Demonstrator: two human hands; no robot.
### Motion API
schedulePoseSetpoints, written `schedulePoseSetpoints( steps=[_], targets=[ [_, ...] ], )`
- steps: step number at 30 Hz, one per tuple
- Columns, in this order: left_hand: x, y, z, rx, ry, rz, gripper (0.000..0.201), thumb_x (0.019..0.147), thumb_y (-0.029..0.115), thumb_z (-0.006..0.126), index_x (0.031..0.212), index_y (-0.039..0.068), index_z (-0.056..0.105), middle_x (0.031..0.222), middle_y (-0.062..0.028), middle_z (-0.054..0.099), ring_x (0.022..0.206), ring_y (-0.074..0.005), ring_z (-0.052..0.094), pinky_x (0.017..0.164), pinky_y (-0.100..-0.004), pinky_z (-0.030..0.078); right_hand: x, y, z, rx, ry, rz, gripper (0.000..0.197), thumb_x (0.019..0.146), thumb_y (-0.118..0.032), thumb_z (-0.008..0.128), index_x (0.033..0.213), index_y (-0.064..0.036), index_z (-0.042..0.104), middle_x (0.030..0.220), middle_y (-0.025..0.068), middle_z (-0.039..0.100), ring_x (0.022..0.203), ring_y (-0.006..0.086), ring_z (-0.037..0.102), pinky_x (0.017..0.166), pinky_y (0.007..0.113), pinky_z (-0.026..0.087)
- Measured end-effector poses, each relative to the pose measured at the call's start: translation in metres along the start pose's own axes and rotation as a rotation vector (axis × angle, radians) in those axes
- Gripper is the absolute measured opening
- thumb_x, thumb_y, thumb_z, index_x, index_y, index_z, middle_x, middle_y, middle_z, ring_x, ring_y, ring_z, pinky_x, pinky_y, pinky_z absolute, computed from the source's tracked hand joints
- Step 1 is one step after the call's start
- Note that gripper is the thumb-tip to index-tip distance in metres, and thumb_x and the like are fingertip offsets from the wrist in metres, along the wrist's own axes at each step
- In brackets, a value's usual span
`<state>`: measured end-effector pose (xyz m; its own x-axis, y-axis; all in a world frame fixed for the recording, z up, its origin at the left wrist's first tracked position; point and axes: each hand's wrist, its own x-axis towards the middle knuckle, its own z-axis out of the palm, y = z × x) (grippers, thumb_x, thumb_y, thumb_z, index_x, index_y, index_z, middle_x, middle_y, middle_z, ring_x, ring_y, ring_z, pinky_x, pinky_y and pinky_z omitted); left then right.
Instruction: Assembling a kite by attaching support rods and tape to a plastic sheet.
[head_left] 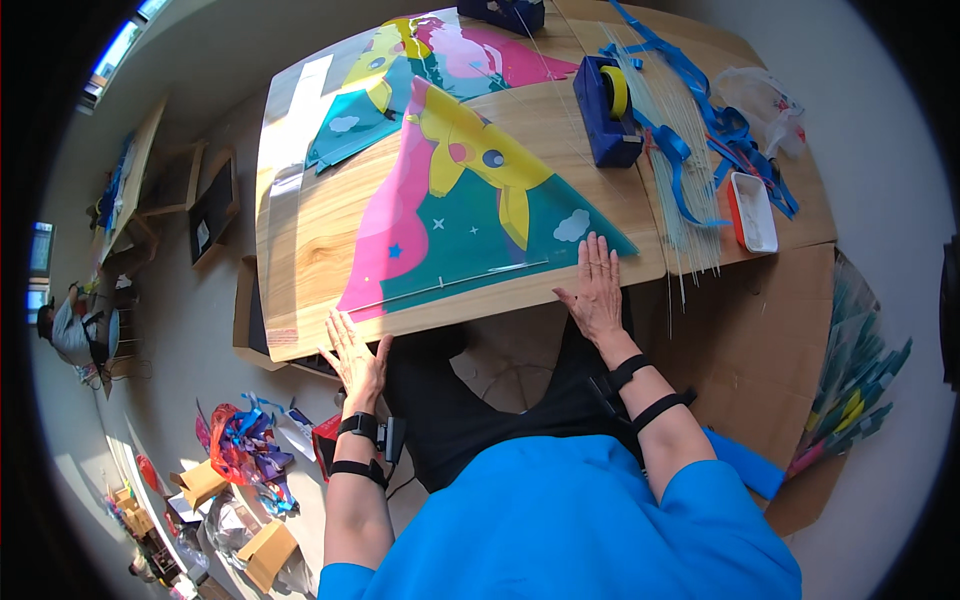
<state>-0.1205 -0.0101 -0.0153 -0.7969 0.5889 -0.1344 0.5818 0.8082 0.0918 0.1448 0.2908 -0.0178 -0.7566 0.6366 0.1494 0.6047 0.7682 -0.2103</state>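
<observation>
Blue shirt [560, 520]; both hands [355, 362] [599, 290] spread flat at near corners of triangular sheet [450, 250].

Two hands [357, 362] [598, 295], at least two triangular sheets [465, 225], two tape dispensers [604, 128], one yellow roll [618, 92], one red-white tray [739, 213].

Cardboard boxes [268, 553], red bag [228, 447], another person [72, 335]

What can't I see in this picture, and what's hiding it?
In the head view:
Wooden tabletop under the triangular printed sheet: the sheet covers it.
Palms of the left hand and right hand: turned down, away from the camera.
Far dark-blue dispenser: cut off by the upper edge.
Distant person: hands too small.
</observation>
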Motion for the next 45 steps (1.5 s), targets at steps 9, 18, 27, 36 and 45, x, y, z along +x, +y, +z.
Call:
schedulePoseSetpoints(
  steps=[9,18,27,36,45],
  targets=[
    [0.01,0.066,-0.017,-0.05,0.091,0.397,0.09,0.084,0.045,0.06,0.149,0.005,0.013,0.158,-0.0105,0.006,0.145,-0.0322,0.004,0.112,-0.06,0.003,0.038,-0.153,0.027,0.18,-0.028,-0.484,0.085,0.081,-0.054,0.055,0.142,0.0006,0.031,0.153,0.0155,0.021,0.144,0.029,0.014,0.117,0.045,0.008],
    [0.013,0.046,-0.001,-0.131,0.026,0.395,0.092,0.082,0.042,0.064,0.148,0.002,0.014,0.157,-0.012,0.01,0.144,-0.0331,0.008,0.114,-0.0547,0.006,0.038,-0.139,0.05,0.171,-0.04,-0.494,0.086,0.079,-0.057,0.055,0.141,-0.0029,0.034,0.152,0.0136,0.025,0.142,0.0277,0.019,0.117,0.045,0.011],
    [0.011,-0.005,-0.007,-0.082,0.046,0.285,0.095,0.084,0.042,0.064,0.149,0.001,0.009,0.156,-0.0164,0.007,0.145,-0.0333,0.004,0.117,-0.0457,0.003,0.011,-0.04,0.008,0.035,-0.096,-0.275,0.09,0.078,-0.056,0.059,0.144,-0.003,0.029,0.154,0.0118,0.022,0.143,0.0262,0.017,0.117,0.043,0.012],
    [-0.01,-0.033,-0.026,0.03,0.179,0.242,0.087,0.087,0.039,0.061,0.15,0.006,0.011,0.156,-0.0184,0.003,0.145,-0.0337,0.001,0.115,-0.0532,0.002,0.004,0.008,-0.037,0.154,0.137,-0.075,0.065,0.09,-0.037,0.056,0.139,0.0004,0.035,0.146,0.0185,0.033,0.137,0.0319,0.03,0.113,0.042,0.023],
    [-0.028,0.137,-0.049,-0.437,-0.146,0.77,0.041,0.082,0.012,0.066,0.122,0.005,0.057,0.143,-0.014,0.04,0.133,-0.0348,0.036,0.109,-0.0454,0.031,0.155,0.122,-0.092,0.752,0.343,0.601,0.034,0.09,-0.032,0.059,0.094,0.0008,0.065,0.092,0.0147,0.068,0.079,0.0295,0.064,0.071,0.037,0.049]
  ],
)
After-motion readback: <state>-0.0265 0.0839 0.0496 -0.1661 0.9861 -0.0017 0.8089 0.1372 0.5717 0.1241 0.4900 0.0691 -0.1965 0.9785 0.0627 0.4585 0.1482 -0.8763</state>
